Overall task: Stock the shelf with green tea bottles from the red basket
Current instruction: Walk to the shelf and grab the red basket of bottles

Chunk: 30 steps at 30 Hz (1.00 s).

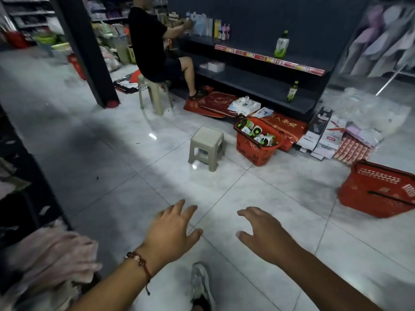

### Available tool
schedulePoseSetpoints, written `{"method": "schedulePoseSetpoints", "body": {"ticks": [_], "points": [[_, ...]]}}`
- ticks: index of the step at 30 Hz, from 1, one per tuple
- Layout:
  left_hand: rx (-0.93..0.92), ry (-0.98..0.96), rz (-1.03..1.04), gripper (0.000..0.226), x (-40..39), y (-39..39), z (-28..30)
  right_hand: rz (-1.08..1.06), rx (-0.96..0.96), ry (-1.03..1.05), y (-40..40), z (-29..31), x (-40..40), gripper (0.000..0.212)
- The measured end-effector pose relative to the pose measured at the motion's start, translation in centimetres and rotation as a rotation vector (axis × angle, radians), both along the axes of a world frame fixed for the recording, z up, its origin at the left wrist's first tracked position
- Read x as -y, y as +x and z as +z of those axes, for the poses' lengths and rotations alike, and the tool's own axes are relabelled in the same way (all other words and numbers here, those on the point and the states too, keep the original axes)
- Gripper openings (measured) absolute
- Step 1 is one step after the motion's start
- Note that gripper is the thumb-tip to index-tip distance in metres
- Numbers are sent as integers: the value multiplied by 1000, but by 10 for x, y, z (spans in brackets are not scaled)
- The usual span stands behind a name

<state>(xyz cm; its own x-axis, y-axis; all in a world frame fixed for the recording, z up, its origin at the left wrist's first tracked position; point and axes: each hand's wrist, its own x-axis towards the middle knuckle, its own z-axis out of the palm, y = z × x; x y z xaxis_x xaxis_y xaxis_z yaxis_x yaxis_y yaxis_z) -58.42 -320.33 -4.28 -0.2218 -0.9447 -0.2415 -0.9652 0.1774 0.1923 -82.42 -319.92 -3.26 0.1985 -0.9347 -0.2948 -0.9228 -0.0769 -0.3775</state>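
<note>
The dark shelf [265, 86] runs across the far side of the aisle from about eleven to one o'clock of where I stand, mostly bare. One green tea bottle [281, 44] stands upright on its upper board at one o'clock, and a second bottle [292, 92] stands upright on the lowest board just below it. A person sits on a stool at eleven o'clock, working at the same shelf.

On the tiled floor in front of the shelf, at roughly one o'clock from my hands and well apart from them, sits the red basket [253, 151] I need. The bottles in the basket [258, 133] lie tumbled on their sides, long axes running mostly from the shelf side toward me and to the right; I cannot count them. A small beige stool [206, 147] stands just beside the basket, at twelve o'clock. Another red basket [377, 191] lies tipped over at two o'clock, and I cannot see anything in it.

My left hand [173, 230] and right hand [262, 230] hang out ahead of me with fingers spread and loose, palms down, holding nothing. The right one is the nearer to the basket, so I judge it should reach first once I have walked up.
</note>
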Motion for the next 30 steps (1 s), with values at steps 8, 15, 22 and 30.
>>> {"method": "schedulePoseSetpoints", "body": {"ticks": [8, 15, 22, 30], "points": [[20, 61, -83, 69, 226, -3, -13, -97, 20, 57, -2, -13, 200, 55], [40, 12, -168, 70, 391, -20, 9, -173, 55, 23, -15, -5, 350, 56], [46, 4, -263, 66, 556, -62, -7, -275, 88, 52, -51, -35, 505, 60], [53, 34, -358, 67, 764, -118, -4, -336, 37, 84, -91, -42, 698, 63]]}}
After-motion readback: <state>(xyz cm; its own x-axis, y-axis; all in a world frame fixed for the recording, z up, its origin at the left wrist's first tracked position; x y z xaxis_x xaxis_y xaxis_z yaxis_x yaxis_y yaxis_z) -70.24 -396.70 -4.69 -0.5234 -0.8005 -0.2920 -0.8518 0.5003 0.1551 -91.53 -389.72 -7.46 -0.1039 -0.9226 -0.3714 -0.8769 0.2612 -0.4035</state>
